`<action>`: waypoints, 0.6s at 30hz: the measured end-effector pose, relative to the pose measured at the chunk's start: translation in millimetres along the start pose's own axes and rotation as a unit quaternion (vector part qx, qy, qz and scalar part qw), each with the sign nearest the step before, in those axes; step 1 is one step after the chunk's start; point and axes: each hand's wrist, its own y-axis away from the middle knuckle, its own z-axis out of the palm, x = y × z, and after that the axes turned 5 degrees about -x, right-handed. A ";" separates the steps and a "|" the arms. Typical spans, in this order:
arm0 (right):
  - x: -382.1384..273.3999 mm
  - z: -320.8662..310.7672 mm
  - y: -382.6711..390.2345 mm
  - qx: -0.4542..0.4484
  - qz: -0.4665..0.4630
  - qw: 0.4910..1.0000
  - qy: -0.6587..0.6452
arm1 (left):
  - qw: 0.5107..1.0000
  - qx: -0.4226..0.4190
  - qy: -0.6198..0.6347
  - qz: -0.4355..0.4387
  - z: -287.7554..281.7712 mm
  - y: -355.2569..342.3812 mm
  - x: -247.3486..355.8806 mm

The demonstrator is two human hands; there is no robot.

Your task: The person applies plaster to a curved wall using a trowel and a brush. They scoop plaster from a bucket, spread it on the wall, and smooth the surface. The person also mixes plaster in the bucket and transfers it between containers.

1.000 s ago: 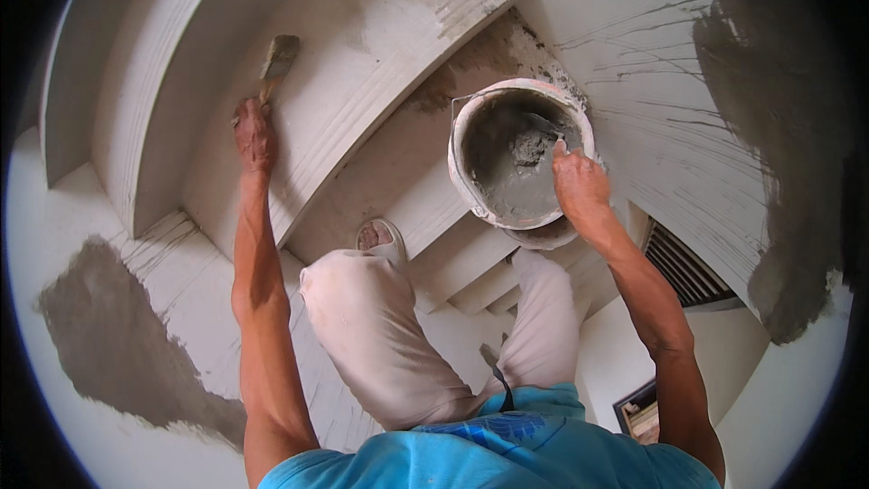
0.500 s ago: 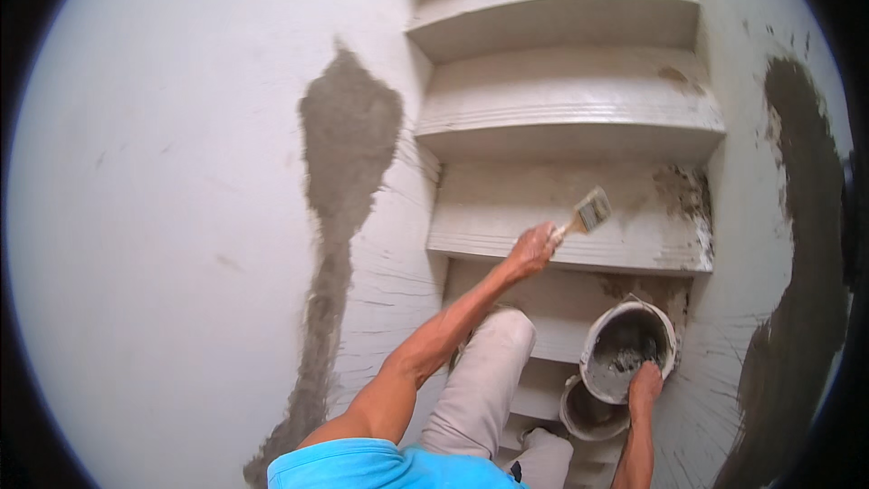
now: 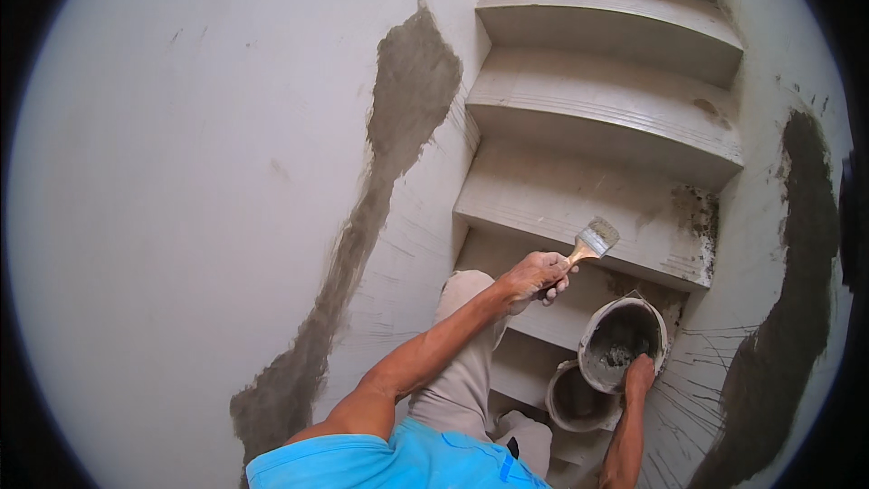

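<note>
My left hand (image 3: 536, 275) grips the wooden handle of a flat paintbrush (image 3: 590, 243), its grey-coated bristles raised over a concrete stair tread (image 3: 561, 199). My right hand (image 3: 640, 371) holds the rim of a bucket (image 3: 622, 342) with wet grey cement slurry inside, tilted toward me. A second bucket (image 3: 576, 398) sits just below it on a lower step. My bent knee in beige trousers (image 3: 463, 344) lies between my arms.
White stairs (image 3: 615, 72) climb away at the upper right. A broad grey cement patch (image 3: 398, 118) runs down the left wall, and another dark patch (image 3: 797, 244) marks the right wall. Smears of cement (image 3: 695, 213) spot the tread's right end.
The view swung from looking across the steps to looking up the staircase. My left hand stays on the brush and has drawn slightly toward me; my right hand stays on the bucket.
</note>
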 end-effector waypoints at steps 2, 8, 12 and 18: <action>4.0 1.6 -6.1 0.010 -0.004 1.000 -0.004 | 0.997 -0.007 0.072 -0.012 10.2 -2.3 -5.7; 3.7 5.5 0.3 0.010 -0.026 0.999 -0.015 | 0.997 0.001 0.075 -0.007 10.1 -20.5 -26.5; 11.0 12.7 1.3 0.048 -0.038 0.998 0.010 | 0.996 0.067 -0.052 0.010 6.4 -29.7 -29.8; 26.8 20.1 -1.7 0.069 -0.110 0.990 0.051 | 0.995 0.063 -0.019 0.073 18.6 -31.3 -33.0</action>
